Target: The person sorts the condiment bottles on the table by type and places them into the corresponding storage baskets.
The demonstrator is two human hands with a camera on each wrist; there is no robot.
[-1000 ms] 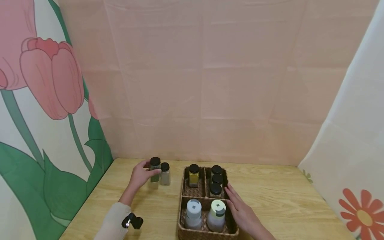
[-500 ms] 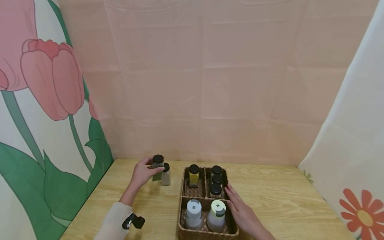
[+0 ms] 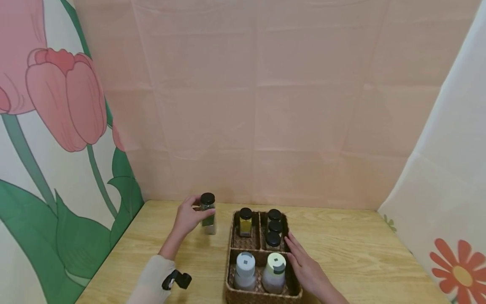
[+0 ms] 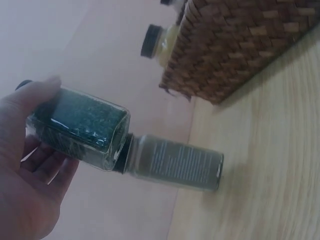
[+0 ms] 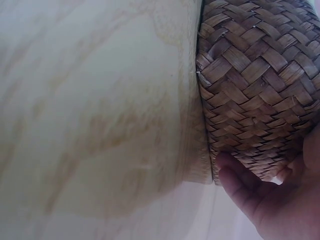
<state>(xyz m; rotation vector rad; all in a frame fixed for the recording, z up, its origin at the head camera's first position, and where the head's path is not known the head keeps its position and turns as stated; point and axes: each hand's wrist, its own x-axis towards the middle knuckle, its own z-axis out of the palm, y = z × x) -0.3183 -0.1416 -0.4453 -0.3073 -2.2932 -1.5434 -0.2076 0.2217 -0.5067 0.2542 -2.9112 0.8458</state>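
Note:
My left hand (image 3: pixel 189 218) grips a spice jar (image 3: pixel 207 216) of green dried herbs with a black lid, held up off the table. Seen from the left wrist, the herb jar (image 4: pixel 80 125) lies between thumb and fingers. A second jar (image 4: pixel 175 164) of greyish powder stands on the table just beyond it, mostly hidden behind the herb jar in the head view. My right hand (image 3: pixel 308 270) rests against the right outer wall of a brown woven basket (image 3: pixel 229 270), fingers extended along it. In the right wrist view its fingertips touch the weave.
The basket has three compartments. A yellow-filled jar (image 3: pixel 245 223) is at back left, three black-lidded jars (image 3: pixel 274 226) at back right. Two larger bottles, one with a white cap (image 3: pixel 245 264) and one with a pale green cap (image 3: pixel 276 264), occupy the front. A pink cloth (image 3: pixel 250 105) hangs behind the table.
The left hand has lifted the herb jar and carried it to the right, so it now overlaps the powder jar in the head view. The right hand and basket have stayed in place.

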